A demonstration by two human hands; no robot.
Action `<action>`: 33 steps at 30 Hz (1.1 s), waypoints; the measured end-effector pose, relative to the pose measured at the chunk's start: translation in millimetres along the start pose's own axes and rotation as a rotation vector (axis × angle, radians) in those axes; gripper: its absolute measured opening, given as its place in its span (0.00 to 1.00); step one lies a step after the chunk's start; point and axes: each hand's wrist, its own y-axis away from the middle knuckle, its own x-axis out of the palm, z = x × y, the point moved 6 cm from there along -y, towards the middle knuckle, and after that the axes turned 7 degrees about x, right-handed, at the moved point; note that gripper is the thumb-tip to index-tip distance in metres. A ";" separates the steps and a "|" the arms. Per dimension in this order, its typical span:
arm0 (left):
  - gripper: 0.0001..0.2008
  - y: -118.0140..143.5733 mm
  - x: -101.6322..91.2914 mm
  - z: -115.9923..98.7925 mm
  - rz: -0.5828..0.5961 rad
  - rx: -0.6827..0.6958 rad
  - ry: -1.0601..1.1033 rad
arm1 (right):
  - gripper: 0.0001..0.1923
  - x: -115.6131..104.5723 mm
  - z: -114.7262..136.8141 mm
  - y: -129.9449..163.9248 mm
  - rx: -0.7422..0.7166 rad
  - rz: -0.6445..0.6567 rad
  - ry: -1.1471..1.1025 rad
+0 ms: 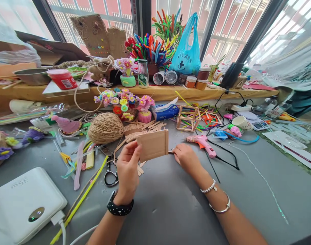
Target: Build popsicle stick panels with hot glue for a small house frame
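From the head-worn camera, two bare hands meet above a smooth grey table. The left hand pinches a flat, brown, rectangular panel of cardboard or thin wood by its left edge, thumb toward the viewer. The panel is held up near the middle of the view, face toward the camera, with narrow, light-brown strips along its edges. The right hand is low at the table, just right of the panel, fingers curled; a thin, brown stick pokes out at its fingertips, though whether it is gripped or only touched I cannot tell. The panel looks light, dry and fairly stiff, not slippery, but its thin sheet could bend or its strips come loose under pressure; a gentle pinch at opposite edges seems the safest hold. Behind the hands lie a ball of tan twine and pale, wooden craft sticks; to the right rests a pink glue gun; black-handled scissors lie beside the left hand.
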 end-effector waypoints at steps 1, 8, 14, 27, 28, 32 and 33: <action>0.09 2.3 2.0 1.9 0.034 -0.001 -0.009 | 0.07 -0.7 -0.8 0.5 0.002 -0.013 0.000; 0.09 15.7 10.9 3.8 0.116 -0.027 -0.013 | 0.10 -33.6 -33.1 11.7 0.149 -0.236 -0.082; 0.10 23.7 16.3 9.9 0.161 -0.149 -0.103 | 0.08 -81.0 -53.6 28.4 0.374 -0.566 -0.362; 0.09 29.0 19.8 10.7 0.220 -0.257 -0.261 | 0.06 -99.2 -33.5 40.6 0.344 -0.586 -0.500; 0.09 29.3 19.5 9.8 0.222 -0.250 -0.267 | 0.05 -101.7 -31.4 41.5 0.342 -0.592 -0.481; 0.09 29.1 17.3 6.7 0.209 -0.231 -0.281 | 0.07 -107.8 -22.3 41.2 0.280 -0.588 -0.400; 0.09 28.8 16.8 6.3 0.204 -0.231 -0.279 | 0.09 -108.3 -20.1 40.7 0.255 -0.580 -0.387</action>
